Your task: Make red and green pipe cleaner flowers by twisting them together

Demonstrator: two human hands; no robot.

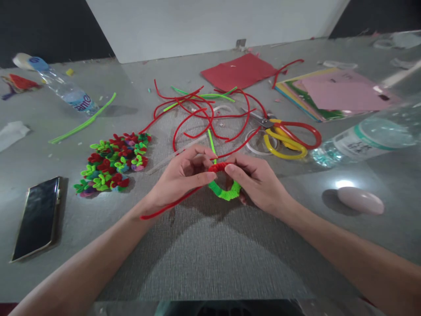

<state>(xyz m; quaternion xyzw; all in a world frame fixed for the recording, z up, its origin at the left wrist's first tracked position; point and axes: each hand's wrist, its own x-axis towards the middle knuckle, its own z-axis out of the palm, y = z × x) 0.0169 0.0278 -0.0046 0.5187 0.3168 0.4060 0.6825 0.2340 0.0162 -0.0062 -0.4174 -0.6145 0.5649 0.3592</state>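
Between my hands is a ring of pipe cleaner (pixel 226 194), bright green along its lower curve and red across its top. My left hand (pixel 187 173) pinches the red top's left end, with fingers curled. My right hand (pixel 255 177) grips the ring's right side, its thumb on the red windings. A red pipe cleaner (pixel 171 205) trails from the ring under my left hand toward the left wrist. One green strand (pixel 211 142) sticks up behind the ring. Beyond my hands lies a loose tangle of red and green pipe cleaners (pixel 210 114).
Red-and-green fuzzy pieces (pixel 105 166) and a phone (pixel 37 218) lie left. Scissors (pixel 289 136) are right of the tangle, near a bottle (pixel 365 138) and a mouse (pixel 361 200). Another bottle (pixel 66 87), red sheet (pixel 238 71) and coloured papers (pixel 342 90) are farther back.
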